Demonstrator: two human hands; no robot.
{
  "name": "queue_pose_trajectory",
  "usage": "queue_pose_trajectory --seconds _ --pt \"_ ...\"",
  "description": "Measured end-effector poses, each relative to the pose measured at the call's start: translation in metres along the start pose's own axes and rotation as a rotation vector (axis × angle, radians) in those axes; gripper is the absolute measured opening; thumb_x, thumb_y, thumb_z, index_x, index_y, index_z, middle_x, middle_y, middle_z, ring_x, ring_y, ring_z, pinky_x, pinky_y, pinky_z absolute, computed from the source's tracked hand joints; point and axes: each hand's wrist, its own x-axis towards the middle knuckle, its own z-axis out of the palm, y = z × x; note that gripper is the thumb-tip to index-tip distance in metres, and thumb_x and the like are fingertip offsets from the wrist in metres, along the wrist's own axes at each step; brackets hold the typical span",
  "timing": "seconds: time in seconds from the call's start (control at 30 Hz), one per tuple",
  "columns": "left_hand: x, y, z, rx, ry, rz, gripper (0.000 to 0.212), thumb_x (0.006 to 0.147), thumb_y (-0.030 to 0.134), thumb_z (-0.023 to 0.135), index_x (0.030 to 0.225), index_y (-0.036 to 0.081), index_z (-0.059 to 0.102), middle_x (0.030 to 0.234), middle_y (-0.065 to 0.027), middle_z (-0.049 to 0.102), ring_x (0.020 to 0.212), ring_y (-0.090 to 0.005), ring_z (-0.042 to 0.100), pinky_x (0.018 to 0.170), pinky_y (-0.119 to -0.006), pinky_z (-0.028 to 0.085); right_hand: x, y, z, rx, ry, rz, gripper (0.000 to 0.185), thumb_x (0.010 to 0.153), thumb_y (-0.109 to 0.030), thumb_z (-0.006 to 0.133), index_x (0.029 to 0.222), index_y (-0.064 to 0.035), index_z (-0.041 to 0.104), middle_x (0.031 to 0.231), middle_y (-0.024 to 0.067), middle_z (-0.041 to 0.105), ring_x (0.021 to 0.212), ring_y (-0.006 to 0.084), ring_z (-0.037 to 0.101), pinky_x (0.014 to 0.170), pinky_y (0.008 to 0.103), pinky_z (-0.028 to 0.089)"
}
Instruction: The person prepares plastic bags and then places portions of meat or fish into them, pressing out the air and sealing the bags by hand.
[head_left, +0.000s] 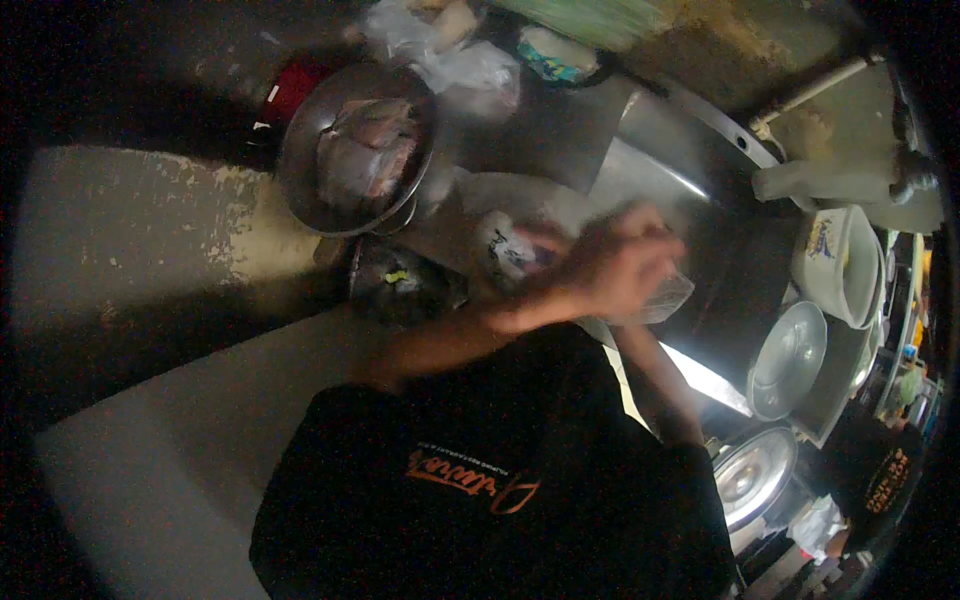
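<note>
My left hand (630, 262), blurred, reaches across in front of me beside a dark metal surface. My right forearm (660, 375) comes up from the right, and its hand is mostly hidden behind the left one. A piece of clear plastic, perhaps a bag or container (667, 298), shows right against the hands; which hand holds it cannot be told. Just left of them, a printed plastic pack (510, 244) and something reddish lie in a wide pale basin (555, 196). Further left, a round metal bowl (292, 180) holds plastic-wrapped contents (367, 150) that look like meat.
A black plastic bag (405, 281) lies below the bowl. Plastic bags (480, 75) sit at the top. On the right are a white tub (840, 262), a pale bowl (787, 360) and a round metal lid (754, 476). A person in black (885, 487) is at the far right.
</note>
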Motion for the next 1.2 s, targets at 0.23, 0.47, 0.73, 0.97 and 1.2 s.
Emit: queue_pose_trajectory --seconds 0.23,0.47,0.73,0.97,1.2 --pt "-0.055 -0.065 -0.072 0.647 -0.059 -0.124 0.05 0.072 0.026 0.065 0.117 0.007 0.052 0.122 -0.0191 0.045 0.114 -0.034 0.041 0.095 -0.048 0.032 -0.046 0.004 -0.036 0.452 -0.007 0.624 0.048 0.077 -0.036 0.06 0.107 0.002 0.057 0.109 0.0145 0.058 0.101 0.0197 0.055 0.087 0.0317 0.043" --pt "-0.093 -0.087 -0.026 0.78 -0.425 -0.18 0.077 0.077 0.053 0.051 0.136 0.008 0.031 0.141 -0.0254 0.018 0.131 -0.0387 0.019 0.102 -0.059 0.012 -0.075 0.032 -0.044 0.324 0.154 0.415 0.03 0.069 -0.014 0.056 0.095 -0.0018 0.065 0.091 0.0092 0.065 0.088 0.0192 0.06 0.078 0.0306 0.046" --pt "-0.068 -0.101 -0.053 0.791 -0.681 -0.054 0.082 0.076 0.052 0.054 0.137 0.005 0.025 0.143 -0.0241 0.013 0.133 -0.0377 0.013 0.105 -0.056 0.008 -0.115 0.045 -0.068 0.767 0.744 0.673 0.052 0.081 -0.029 0.06 0.127 -0.0104 0.043 0.119 0.0138 0.053 0.113 0.0196 0.046 0.091 0.0345 0.038" --pt "-0.041 -0.06 -0.034 0.62 -0.765 -0.019 0.104 0.065 0.054 0.065 0.137 -0.003 0.017 0.143 -0.0225 0.011 0.135 -0.0341 0.007 0.106 -0.054 0.001 -0.096 0.035 -0.007 0.35 0.342 0.842 0.046 0.08 -0.02 0.065 0.117 0.0011 0.047 0.096 0.0133 0.06 0.091 0.0195 0.056 0.077 0.0313 0.044" --pt "-0.083 -0.095 0.031 0.59 -0.372 0.067 0.068 0.065 0.014 0.064 0.123 -0.009 0.037 0.127 -0.0276 0.038 0.123 -0.0386 0.032 0.105 -0.051 0.017 -0.017 -0.09 -0.105 -0.311 0.174 0.644 0.029 0.074 -0.02 0.07 0.091 0.0014 0.061 0.088 0.0098 0.065 0.077 0.0168 0.059 0.068 0.0298 0.046"
